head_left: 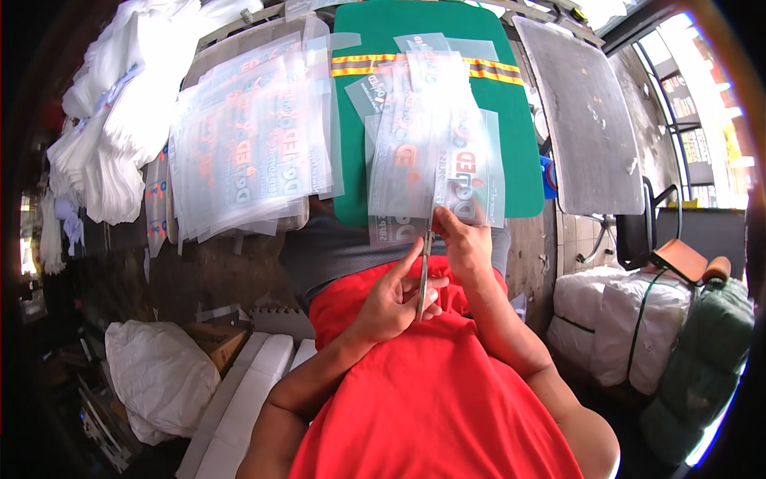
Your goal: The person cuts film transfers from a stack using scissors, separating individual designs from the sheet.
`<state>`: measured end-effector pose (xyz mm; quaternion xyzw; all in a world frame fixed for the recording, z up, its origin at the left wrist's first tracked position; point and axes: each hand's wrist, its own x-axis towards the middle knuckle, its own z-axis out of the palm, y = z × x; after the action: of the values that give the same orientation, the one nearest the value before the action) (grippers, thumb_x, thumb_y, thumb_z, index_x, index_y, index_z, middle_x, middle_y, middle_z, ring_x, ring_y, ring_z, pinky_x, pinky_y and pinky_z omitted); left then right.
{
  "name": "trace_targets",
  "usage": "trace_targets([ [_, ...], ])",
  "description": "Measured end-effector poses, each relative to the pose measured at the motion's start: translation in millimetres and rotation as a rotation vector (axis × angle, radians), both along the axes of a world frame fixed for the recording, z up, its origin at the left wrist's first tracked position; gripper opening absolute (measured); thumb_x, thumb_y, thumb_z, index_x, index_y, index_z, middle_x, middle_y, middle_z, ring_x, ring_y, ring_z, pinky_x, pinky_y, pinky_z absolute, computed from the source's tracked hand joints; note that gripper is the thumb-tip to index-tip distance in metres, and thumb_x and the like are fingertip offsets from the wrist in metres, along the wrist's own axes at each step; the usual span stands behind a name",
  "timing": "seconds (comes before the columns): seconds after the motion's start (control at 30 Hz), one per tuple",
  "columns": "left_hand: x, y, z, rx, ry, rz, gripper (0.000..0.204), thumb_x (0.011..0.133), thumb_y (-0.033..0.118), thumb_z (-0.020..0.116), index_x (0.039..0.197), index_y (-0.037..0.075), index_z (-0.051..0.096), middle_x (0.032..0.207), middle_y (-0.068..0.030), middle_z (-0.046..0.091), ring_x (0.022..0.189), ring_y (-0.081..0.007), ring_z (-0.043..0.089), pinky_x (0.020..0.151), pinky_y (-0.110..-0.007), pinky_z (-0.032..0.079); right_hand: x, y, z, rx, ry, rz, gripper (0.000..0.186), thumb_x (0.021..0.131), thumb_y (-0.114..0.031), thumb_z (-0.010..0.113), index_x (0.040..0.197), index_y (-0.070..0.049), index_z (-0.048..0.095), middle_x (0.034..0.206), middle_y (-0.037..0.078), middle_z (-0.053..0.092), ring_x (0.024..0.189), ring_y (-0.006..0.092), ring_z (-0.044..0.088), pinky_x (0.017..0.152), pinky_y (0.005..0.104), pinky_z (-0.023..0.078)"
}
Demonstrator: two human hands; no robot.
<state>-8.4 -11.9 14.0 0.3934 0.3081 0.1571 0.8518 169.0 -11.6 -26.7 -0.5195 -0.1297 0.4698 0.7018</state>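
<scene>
Two stacks of translucent sheets with mirrored print lie before me. My right hand pinches the near edge of the printed sheets on the green board. A long, narrow grey strip-like thing runs from that pinch down toward my lap; seen edge-on, its kind is unclear. My left hand is around its lower part, one digit stretched up beside it and other fingertips showing past it. On the left, the larger stack of printed sheets covers most of a grey board.
Folded white cloth is piled at far left. An orange-and-yellow striped band crosses the green board. Another grey board stands to its right. White wrapped bundles sit at right; a white sack and cardboard box lie lower left.
</scene>
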Motion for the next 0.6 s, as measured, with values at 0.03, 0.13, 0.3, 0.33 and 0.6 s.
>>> trace_targets([
  [0.03, 0.4, -0.2, -0.5, -0.001, 0.0, -0.001, 0.079, 0.099, 0.001, 0.055, 0.16, 0.014, 0.006, 0.114, -0.0203, 0.07, 0.08, -0.0127, 0.07, 0.076, -0.027, 0.057, -0.2, -1.1, 1.2, -0.012, 0.001, 0.006, 0.038, 0.092, 0.001, 0.064, 0.127, 0.001, 0.051, 0.105, 0.013, 0.067, 0.087, 0.0219, 0.07, 0.078, 0.0346, 0.06],
  [0.13, 1.6, -1.3, -1.3, 0.014, 0.002, -0.007, 0.079, 0.1, 0.002, 0.054, 0.16, 0.014, 0.006, 0.114, -0.0206, 0.07, 0.079, -0.0127, 0.07, 0.075, -0.027, 0.057, 2.3, -4.1, 0.3, -0.031, 0.008, 0.03, 0.04, 0.092, 0.0, 0.064, 0.129, 0.001, 0.05, 0.101, 0.012, 0.068, 0.084, 0.0209, 0.07, 0.077, 0.0341, 0.06],
  [0.3, 2.8, -5.8, -4.4, 0.095, 0.0, -0.02, 0.08, 0.1, 0.005, 0.056, 0.16, 0.015, 0.006, 0.118, -0.0185, 0.069, 0.078, -0.0143, 0.071, 0.075, -0.03, 0.061, 1.8, -7.4, 2.8, -0.052, 0.022, 0.024, 0.04, 0.093, -0.001, 0.065, 0.13, 0.002, 0.051, 0.096, 0.012, 0.069, 0.083, 0.0188, 0.069, 0.076, 0.0324, 0.06],
  [0.33, 4.2, -5.9, -3.3, 0.094, 0.0, -0.022, 0.08, 0.1, 0.005, 0.056, 0.16, 0.015, 0.006, 0.118, -0.0185, 0.069, 0.078, -0.0143, 0.071, 0.075, -0.03, 0.061, 1.1, -9.0, 3.4, -0.063, -0.018, 0.02, 0.039, 0.093, -0.001, 0.064, 0.129, 0.002, 0.051, 0.096, 0.011, 0.069, 0.083, 0.0185, 0.069, 0.075, 0.0318, 0.06],
  [0.6, 13.2, 5.0, -7.1, 0.02, 0.019, -0.012, 0.079, 0.1, 0.0, 0.053, 0.16, 0.017, 0.005, 0.11, -0.019, 0.07, 0.076, -0.0142, 0.07, 0.072, -0.028, 0.059, -0.8, -24.5, -9.6, -0.127, -0.192, 0.091, 0.033, 0.092, -0.004, 0.067, 0.123, 0.0, 0.056, 0.093, 0.007, 0.067, 0.076, 0.0133, 0.065, 0.066, 0.0264, 0.054],
])
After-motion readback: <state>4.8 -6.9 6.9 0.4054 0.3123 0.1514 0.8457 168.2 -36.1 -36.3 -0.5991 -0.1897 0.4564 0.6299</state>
